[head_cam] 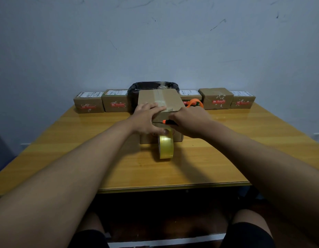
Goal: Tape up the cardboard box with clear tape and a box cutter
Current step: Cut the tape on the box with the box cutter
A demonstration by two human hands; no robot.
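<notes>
In the head view, the brown cardboard box stands in the middle of the frame on the yellow wooden table. A strip of clear tape already runs along its top. The left hand lies flat on the top near edge with the fingers spread, and the thumb presses on the front face, probably to keep the tape tight and the box steady.

The right hand is closed around the box cutter with the orange and black handle. Its tip points left, at the front face of the box, just above the roll of clear yellowish tape. The roll stands on its edge against the box front, seemingly still joined to the strip, so the cut comes here, I think.

Behind, in the upper middle, a row of small cardboard parcels waits along the wall.
</notes>
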